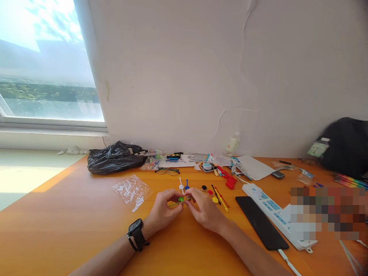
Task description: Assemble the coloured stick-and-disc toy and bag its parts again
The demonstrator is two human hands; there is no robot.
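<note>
Lower centre: black wristwatch [136,231] on the left wrist. Left hand [161,211] and right hand [206,211] meet above the orange table [71,222], fingertips of both pinched shut on a small green disc [181,199] threaded on a thin rod.

Right: black phone [261,227], white power strip [276,215].

Beyond: loose coloured parts [212,193], clear plastic bag [130,189], glasses [168,171], black rubbish bag [114,158].

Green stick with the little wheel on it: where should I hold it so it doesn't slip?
Hold the thin green stick on both sides of its green wheel, coming in from the left and right. It lies almost level with the wheel around the middle, so only the two ends are free to pinch. The left hand and right hand hold it that way.
</note>
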